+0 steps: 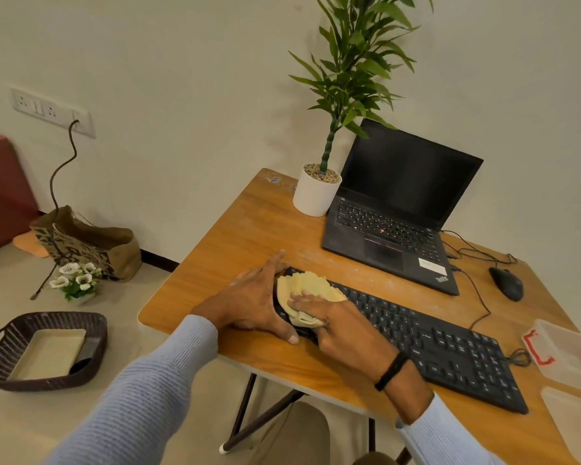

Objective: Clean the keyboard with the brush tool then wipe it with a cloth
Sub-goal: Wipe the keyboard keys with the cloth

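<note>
Wiping begun: right hand (342, 325) fingers flat, pressing cloth (311, 288) on keyboard (433, 340) left end; left hand (257, 303) fingers clamp that end. Most keys probably remain.

An open laptop (393, 209) sits on a wooden table (242, 229), with a potted plant (317, 193) just beside it, a mouse (506, 283) and clear plastic boxes (564, 350). On the floor are a wicker basket (44, 350), a paper bag (91, 246) and white flowers (76, 278).
</note>
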